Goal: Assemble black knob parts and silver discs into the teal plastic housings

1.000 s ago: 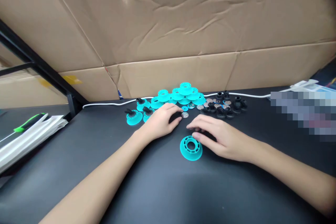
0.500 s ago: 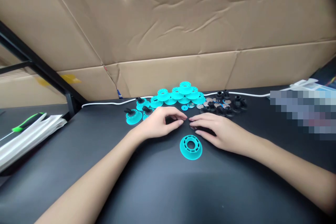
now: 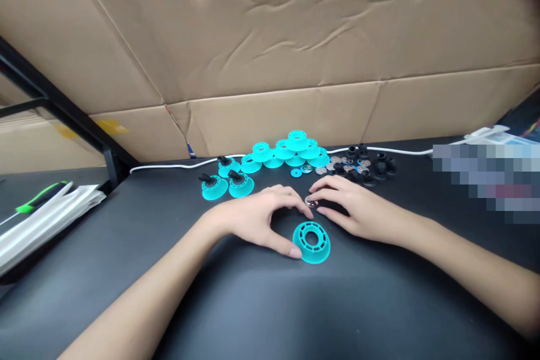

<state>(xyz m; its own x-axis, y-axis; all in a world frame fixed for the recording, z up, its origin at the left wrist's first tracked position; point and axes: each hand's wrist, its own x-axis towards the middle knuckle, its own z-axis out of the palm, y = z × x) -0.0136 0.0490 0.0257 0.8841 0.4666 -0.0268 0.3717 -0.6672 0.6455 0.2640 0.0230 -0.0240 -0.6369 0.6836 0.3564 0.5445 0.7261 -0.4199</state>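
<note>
A teal flared plastic ring (image 3: 300,236) with slots round its top lies on the dark table in front of me. My left hand (image 3: 270,216) curves about its left side, thumb against the lower left edge and a fingertip at the far rim. Just beyond the ring, my right hand (image 3: 352,205) has its fingertips closed around a small shiny metal disc (image 3: 311,202) at table level. Behind my left hand, a teal ring with a black knob-like part (image 3: 240,184) stands with two more like it.
At the back rises a stack of teal rings (image 3: 284,150). Right of it lie several metal discs (image 3: 321,170), a blue washer (image 3: 296,172) and black plastic parts (image 3: 381,166). A white cable (image 3: 181,166) runs along the cardboard wall (image 3: 270,118). A green-and-black screwdriver (image 3: 42,197) lies far left.
My left hand has come nearer and spread around the teal ring, which has shifted slightly right and toward me. The right hand stays by the metal disc, which now shows more clearly.
</note>
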